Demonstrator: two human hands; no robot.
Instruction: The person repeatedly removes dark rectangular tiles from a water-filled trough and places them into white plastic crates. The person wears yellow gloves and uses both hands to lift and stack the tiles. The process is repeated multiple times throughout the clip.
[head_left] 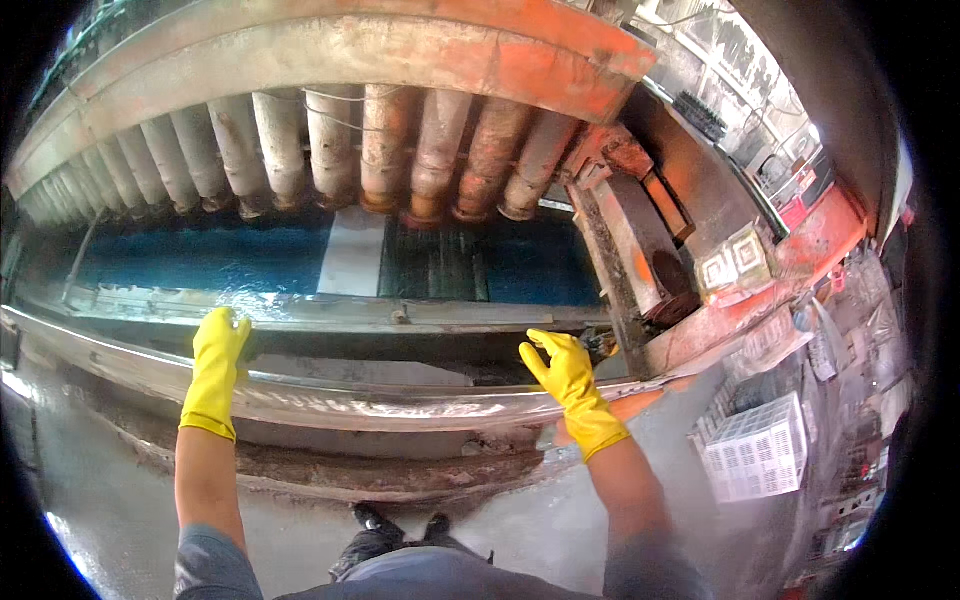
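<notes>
Both of my hands wear yellow rubber gloves. My left hand [218, 350] is over the front metal rail [380, 392] of a large machine, thumb apart from the fingers, with nothing visible in it. Just beyond it, water splashes on a wet blue surface [210, 255]. My right hand [562, 368] hovers by the rail's right end, thumb and fingers spread, holding nothing I can see. Across the blue surface lies a pale flat strip [352, 252], with a dark ribbed panel [435, 262] to its right. Between the ledge and the rail runs a dark trough [400, 346].
A row of upright, stained cylinders [335, 145] hangs under a curved orange-and-grey beam [400, 58]. On the right stand a rusty frame [610, 255] and a piece with square patterns [735, 262]. A white slotted crate [757, 452] sits on the wet floor [330, 540].
</notes>
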